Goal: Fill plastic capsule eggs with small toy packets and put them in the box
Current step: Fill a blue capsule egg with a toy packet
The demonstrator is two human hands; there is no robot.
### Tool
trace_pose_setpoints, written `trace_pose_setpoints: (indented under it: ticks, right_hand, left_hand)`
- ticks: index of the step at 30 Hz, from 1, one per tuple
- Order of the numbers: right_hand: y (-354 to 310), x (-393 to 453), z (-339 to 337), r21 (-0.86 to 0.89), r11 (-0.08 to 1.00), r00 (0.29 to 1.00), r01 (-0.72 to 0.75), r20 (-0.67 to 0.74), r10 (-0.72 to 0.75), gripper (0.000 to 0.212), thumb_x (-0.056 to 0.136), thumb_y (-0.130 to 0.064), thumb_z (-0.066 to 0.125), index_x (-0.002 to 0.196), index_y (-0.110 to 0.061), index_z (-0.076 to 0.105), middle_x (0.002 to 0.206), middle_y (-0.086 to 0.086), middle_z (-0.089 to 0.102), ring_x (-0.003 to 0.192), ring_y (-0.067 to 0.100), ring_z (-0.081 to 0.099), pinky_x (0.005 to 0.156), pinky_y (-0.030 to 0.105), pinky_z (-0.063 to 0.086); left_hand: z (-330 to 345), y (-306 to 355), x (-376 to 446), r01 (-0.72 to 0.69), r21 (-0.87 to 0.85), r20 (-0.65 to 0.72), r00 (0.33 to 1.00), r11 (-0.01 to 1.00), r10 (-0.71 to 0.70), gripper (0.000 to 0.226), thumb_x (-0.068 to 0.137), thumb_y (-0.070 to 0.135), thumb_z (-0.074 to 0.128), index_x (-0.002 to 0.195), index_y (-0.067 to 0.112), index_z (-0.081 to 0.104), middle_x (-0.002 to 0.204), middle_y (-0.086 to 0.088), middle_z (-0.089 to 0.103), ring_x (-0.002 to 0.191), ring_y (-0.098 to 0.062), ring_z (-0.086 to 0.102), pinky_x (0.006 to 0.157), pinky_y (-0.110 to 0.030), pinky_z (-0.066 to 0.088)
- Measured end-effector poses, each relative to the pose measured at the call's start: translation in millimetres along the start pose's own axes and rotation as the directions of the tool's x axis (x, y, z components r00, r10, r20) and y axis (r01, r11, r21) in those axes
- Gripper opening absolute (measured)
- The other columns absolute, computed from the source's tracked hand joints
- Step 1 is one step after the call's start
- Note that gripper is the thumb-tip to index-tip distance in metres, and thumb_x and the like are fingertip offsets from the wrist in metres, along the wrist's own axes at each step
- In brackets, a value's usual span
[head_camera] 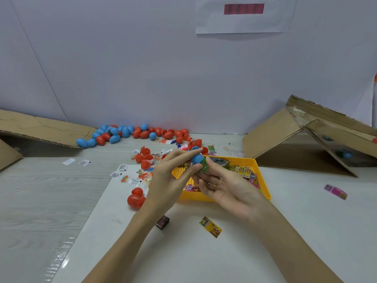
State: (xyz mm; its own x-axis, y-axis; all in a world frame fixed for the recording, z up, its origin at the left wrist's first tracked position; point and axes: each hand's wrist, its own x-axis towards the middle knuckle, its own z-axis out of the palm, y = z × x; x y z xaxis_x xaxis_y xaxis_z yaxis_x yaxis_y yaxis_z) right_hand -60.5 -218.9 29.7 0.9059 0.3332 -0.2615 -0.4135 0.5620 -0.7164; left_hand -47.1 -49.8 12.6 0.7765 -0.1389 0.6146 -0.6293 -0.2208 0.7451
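My left hand (169,180) pinches a blue capsule egg half (196,158) between fingers and thumb above the yellow tray (263,180). My right hand (224,186) holds a green toy packet (204,166) against the open side of that half. The tray holds several small colourful packets (244,172). A pile of blue and red eggs (130,133) lies along the wall at the back. An open cardboard box (295,144) lies on its side at the right, with a few eggs inside.
Red egg halves (135,198) sit left of my left wrist. Toy bags and white slips (130,176) are scattered left of the tray. A yellow packet (211,229) and a dark packet (162,222) lie near me, a pink one (335,192) at the right. Flattened cardboard (40,127) lies at the left.
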Motion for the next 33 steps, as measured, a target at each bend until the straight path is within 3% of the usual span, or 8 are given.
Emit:
trace_pose_setpoints:
  ticks: [4, 9, 22, 33]
  right_hand:
    - [0.5, 0.3, 0.9, -0.004, 1.0, 1.0, 0.002, -0.012, -0.002, 0.031, 0.089, -0.027, 0.078, 0.109, -0.003, 0.08, 0.112, 0.019, 0.075, 0.096, 0.024, 0.076, 0.076, 0.028, 0.061]
    - [1.2, -2.4, 2.6, 0.035, 0.998, 0.998, -0.053, 0.032, 0.052, 0.037, 0.089, -0.031, 0.078, 0.115, -0.006, 0.078, 0.115, 0.016, 0.076, 0.099, 0.024, 0.077, 0.075, 0.027, 0.062]
    - [3.7, -8.0, 11.1, 0.093, 0.989, 0.993, -0.111, 0.041, 0.108, 0.038, 0.079, -0.035, 0.081, 0.104, -0.007, 0.082, 0.109, 0.011, 0.077, 0.085, 0.019, 0.077, 0.073, 0.023, 0.056]
    - [6.7, -6.2, 10.4, 0.063, 0.993, 0.995, -0.104, 0.005, 0.104, 0.043, 0.079, -0.036, 0.083, 0.111, -0.007, 0.081, 0.108, 0.013, 0.078, 0.08, 0.019, 0.077, 0.069, 0.022, 0.057]
  left_hand:
    - [5.3, -3.7, -1.8, -0.02, 0.008, 0.019, 1.0, 1.0, 0.02, 0.035, 0.095, 0.011, 0.07, 0.13, 0.014, 0.068, 0.127, 0.004, 0.068, 0.123, -0.024, 0.062, 0.098, -0.045, 0.055]
    - [11.2, -4.5, -5.2, -0.024, -0.02, -0.011, 1.0, 1.0, 0.024, 0.033, 0.1, 0.019, 0.061, 0.132, 0.015, 0.067, 0.129, 0.006, 0.069, 0.128, -0.02, 0.06, 0.104, -0.039, 0.052]
    - [20.5, -3.0, -9.1, -0.065, -0.015, -0.11, 0.992, 0.998, 0.063, 0.031, 0.101, 0.014, 0.057, 0.129, 0.012, 0.069, 0.127, 0.004, 0.07, 0.123, -0.014, 0.063, 0.099, -0.021, 0.05]
    - [24.0, 3.3, -14.1, 0.003, -0.119, -0.161, 0.987, 0.993, -0.023, 0.025, 0.102, 0.014, 0.059, 0.121, 0.023, 0.073, 0.118, 0.013, 0.074, 0.119, -0.015, 0.066, 0.095, -0.023, 0.053]
